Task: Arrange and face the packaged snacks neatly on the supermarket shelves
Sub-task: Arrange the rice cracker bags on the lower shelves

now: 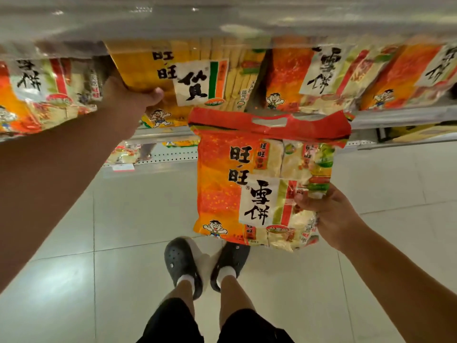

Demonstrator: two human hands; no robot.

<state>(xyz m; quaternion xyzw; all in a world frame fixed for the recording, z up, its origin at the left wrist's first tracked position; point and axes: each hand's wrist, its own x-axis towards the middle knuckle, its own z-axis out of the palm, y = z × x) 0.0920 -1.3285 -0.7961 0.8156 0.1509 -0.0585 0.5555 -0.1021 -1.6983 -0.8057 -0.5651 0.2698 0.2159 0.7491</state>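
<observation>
Our right hand (324, 214) is the nearer one: it holds an orange-red snack bag (262, 184) by its lower right edge, thumb across the front and the other fingers hidden behind the pack. We carry this bag upright in the air, its printed face toward us and its red handle strip with the cut-out at the top, off the shelf and in front of the shelf's front lip. Below it we see our own feet in dark clogs (183, 263) with white socks, standing on pale floor tiles (123, 219).

Further out, our left hand (131, 97) reaches up to the shelf and grips the lower left corner of a yellow snack bag (173, 73), thumb pressed on the front and fingers tucked underneath, out of sight. That yellow bag sits on the shelf, leaning with its face toward us, and its lower part hangs a little over the metal shelf edge (395, 117).

Beside it to the right we see two more orange-red bags (309, 78) of the same kind as the one we carry, lying on the same shelf and tilted. To the left of our arm, other orange-red bags (32, 90) lie on that level, somewhat blurred. Above them all runs the underside of the next shelf (222, 18). Under the shelf edge a lower shelf (168, 157) with a perforated back holds a few more packs, too small to read.
</observation>
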